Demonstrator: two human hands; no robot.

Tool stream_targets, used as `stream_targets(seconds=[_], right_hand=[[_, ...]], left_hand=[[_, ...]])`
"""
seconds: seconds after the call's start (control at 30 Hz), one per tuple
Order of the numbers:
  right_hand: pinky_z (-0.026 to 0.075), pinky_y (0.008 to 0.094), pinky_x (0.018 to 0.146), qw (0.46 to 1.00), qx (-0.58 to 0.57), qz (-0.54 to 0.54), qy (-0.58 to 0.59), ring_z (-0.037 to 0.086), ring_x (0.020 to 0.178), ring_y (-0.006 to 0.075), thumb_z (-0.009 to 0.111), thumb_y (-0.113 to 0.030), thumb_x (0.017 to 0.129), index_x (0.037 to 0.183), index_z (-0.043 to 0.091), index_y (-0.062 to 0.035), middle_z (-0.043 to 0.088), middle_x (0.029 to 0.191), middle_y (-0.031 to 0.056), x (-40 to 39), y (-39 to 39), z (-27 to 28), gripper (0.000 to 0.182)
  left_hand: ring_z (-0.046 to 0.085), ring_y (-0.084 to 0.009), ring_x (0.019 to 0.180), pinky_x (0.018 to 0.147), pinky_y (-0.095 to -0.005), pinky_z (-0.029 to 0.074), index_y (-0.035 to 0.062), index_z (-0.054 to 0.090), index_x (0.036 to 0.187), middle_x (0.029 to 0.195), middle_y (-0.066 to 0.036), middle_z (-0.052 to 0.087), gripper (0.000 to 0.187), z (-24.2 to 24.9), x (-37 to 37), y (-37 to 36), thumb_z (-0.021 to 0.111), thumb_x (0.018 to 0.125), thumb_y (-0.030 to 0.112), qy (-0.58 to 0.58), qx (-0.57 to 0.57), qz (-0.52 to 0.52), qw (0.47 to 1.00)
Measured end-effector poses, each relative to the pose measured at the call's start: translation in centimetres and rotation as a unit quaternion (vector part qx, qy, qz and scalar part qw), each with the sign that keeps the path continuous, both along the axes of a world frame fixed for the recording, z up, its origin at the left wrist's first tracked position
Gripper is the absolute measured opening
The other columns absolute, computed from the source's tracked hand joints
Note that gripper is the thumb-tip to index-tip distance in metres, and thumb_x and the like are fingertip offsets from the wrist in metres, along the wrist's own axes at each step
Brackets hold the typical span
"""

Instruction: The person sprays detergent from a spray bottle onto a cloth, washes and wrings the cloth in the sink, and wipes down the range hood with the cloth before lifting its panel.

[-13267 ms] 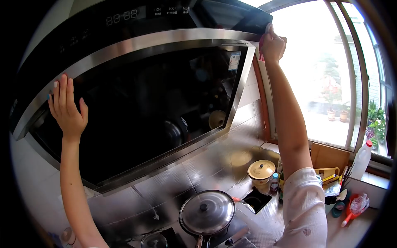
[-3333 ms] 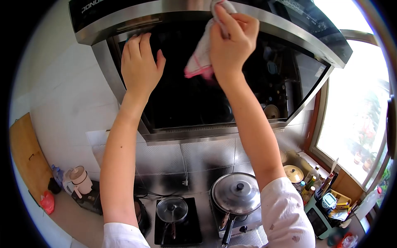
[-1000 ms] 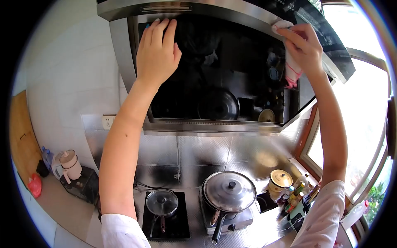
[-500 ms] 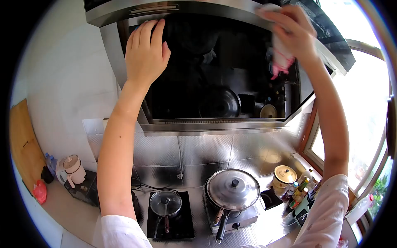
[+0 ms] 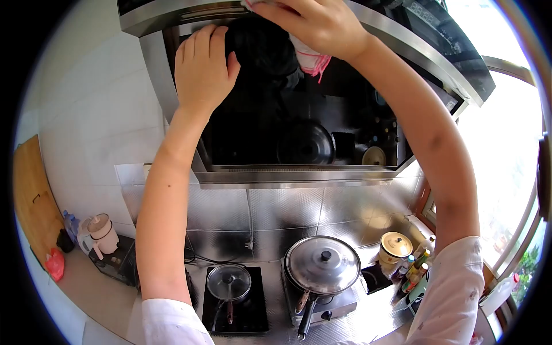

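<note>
The left hand (image 5: 202,68) lies spread flat on the hood's dark glass (image 5: 299,123) as a brace, while the right hand (image 5: 313,22) presses a bunched cloth (image 5: 310,57) against its steel top edge (image 5: 172,12)

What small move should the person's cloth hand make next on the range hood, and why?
Probably slide the right hand and its cloth further left along the hood's steel band. The cloth sits mid-band, the left stretch lies ahead of it, and the left hand is flat on the dark glass.
</note>
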State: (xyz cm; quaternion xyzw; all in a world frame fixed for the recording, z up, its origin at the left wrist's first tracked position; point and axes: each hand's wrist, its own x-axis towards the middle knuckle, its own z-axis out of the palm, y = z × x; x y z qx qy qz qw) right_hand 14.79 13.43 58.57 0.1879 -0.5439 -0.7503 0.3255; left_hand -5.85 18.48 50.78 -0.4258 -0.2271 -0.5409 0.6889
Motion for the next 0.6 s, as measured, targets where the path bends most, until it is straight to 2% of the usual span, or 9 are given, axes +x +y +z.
stream_targets(seconds=[0.03, 0.07, 0.13, 0.17, 0.23, 0.3, 0.47, 0.57, 0.6], right_hand=[[0.045, 0.0281, 0.061, 1.0, 0.0, 0.0, 0.0, 0.053, 0.074, 0.0185, 0.061, -0.01, 0.067, 0.092, 0.062, -0.0015, 0.052, 0.089, 0.0059, 0.7, -0.4, 0.0, 0.027], [0.045, 0.0277, 0.062, 0.998, -0.001, -0.055, -0.019, 0.053, 0.074, 0.0178, 0.06, -0.012, 0.066, 0.093, 0.062, -0.0019, 0.051, 0.089, 0.0053, 1.9, -0.8, 0.0, 0.029], [0.045, 0.0269, 0.064, 0.992, 0.038, -0.12, -0.028, 0.053, 0.075, 0.0169, 0.058, -0.015, 0.064, 0.09, 0.063, -0.0034, 0.05, 0.087, 0.0047, 4.5, -0.9, 0.1, 0.029], [0.046, 0.027, 0.075, 0.993, 0.057, -0.102, 0.016, 0.054, 0.085, 0.0155, 0.065, -0.005, 0.064, 0.103, 0.065, -0.0151, 0.051, 0.098, 0.0004, 6.5, 2.0, 0.5, 0.04], [0.046, 0.0288, 0.076, 0.981, 0.056, -0.175, 0.068, 0.053, 0.088, 0.0164, 0.062, -0.009, 0.061, 0.104, 0.064, -0.0147, 0.05, 0.099, 0.0003, 9.9, 1.8, -0.4, 0.043], [0.046, 0.029, 0.076, 0.978, 0.038, -0.189, 0.082, 0.053, 0.089, 0.0164, 0.062, -0.009, 0.061, 0.104, 0.064, -0.0142, 0.05, 0.099, 0.0008, 12.9, 2.5, -0.8, 0.043], [0.046, 0.0286, 0.072, 0.975, -0.005, -0.192, 0.109, 0.054, 0.084, 0.0171, 0.06, -0.008, 0.062, 0.1, 0.064, -0.0113, 0.051, 0.098, 0.0018, 10.0, 2.5, -1.3, 0.038], [0.046, 0.0293, 0.068, 0.991, 0.012, -0.118, 0.058, 0.055, 0.084, 0.0173, 0.06, -0.008, 0.065, 0.097, 0.064, -0.0107, 0.053, 0.096, 0.0014, 4.2, 1.6, -1.1, 0.033], [0.045, 0.0269, 0.064, 0.991, 0.028, -0.114, 0.059, 0.053, 0.077, 0.017, 0.058, -0.014, 0.064, 0.086, 0.063, -0.005, 0.05, 0.087, 0.0043, 1.5, 0.8, -1.1, 0.024]], left_hand=[[0.052, -0.0227, 0.094, 0.083, -0.0352, 0.041, 0.006, 0.055, 0.103, 0.104, -0.006, 0.053, 0.04, 0.1, 0.0, 0.0, 0.064, 0.066, 0.017, -0.004, 0.007, 0.003, 1.0], [0.052, -0.0227, 0.094, 0.083, -0.0352, 0.041, 0.006, 0.055, 0.103, 0.104, -0.006, 0.053, 0.04, 0.1, 0.0, 0.0, 0.064, 0.066, 0.017, -0.005, 0.006, 0.002, 1.0], [0.051, -0.0239, 0.093, 0.081, -0.0349, 0.04, 0.0073, 0.053, 0.108, 0.106, -0.005, 0.053, 0.039, 0.0, -0.1, 0.1, 0.062, 0.071, 0.016, -0.003, 0.005, -0.001, 1.0], [0.051, -0.0239, 0.093, 0.081, -0.0349, 0.04, 0.0073, 0.053, 0.108, 0.106, -0.005, 0.053, 0.039, 0.0, -0.1, 0.2, 0.062, 0.071, 0.016, -0.004, 0.003, -0.004, 1.0], [0.051, -0.0238, 0.094, 0.081, -0.0347, 0.04, 0.0075, 0.053, 0.107, 0.105, -0.005, 0.053, 0.039, -0.1, -0.1, 0.3, 0.063, 0.071, 0.017, -0.006, 0.008, -0.004, 1.0], [0.051, -0.0238, 0.094, 0.082, -0.0349, 0.04, 0.0075, 0.053, 0.107, 0.105, -0.005, 0.053, 0.039, -0.1, 0.1, 0.2, 0.063, 0.071, 0.019, -0.012, 0.008, -0.008, 1.0], [0.051, -0.0224, 0.095, 0.083, -0.0353, 0.041, 0.0054, 0.056, 0.102, 0.103, -0.006, 0.054, 0.04, 0.0, 0.4, 0.4, 0.065, 0.067, 0.022, -0.022, 0.022, -0.003, 1.0], [0.05, -0.0242, 0.096, 0.083, -0.0363, 0.04, 0.0077, 0.052, 0.108, 0.107, -0.005, 0.052, 0.042, -0.2, 0.7, 0.4, 0.064, 0.072, 0.022, -0.029, 0.008, -0.012, 0.999], [0.05, -0.0242, 0.096, 0.083, -0.0363, 0.04, 0.0077, 0.052, 0.108, 0.107, -0.005, 0.052, 0.042, -0.3, 0.7, 0.3, 0.064, 0.072, 0.022, -0.028, 0.011, -0.01, 0.999]])
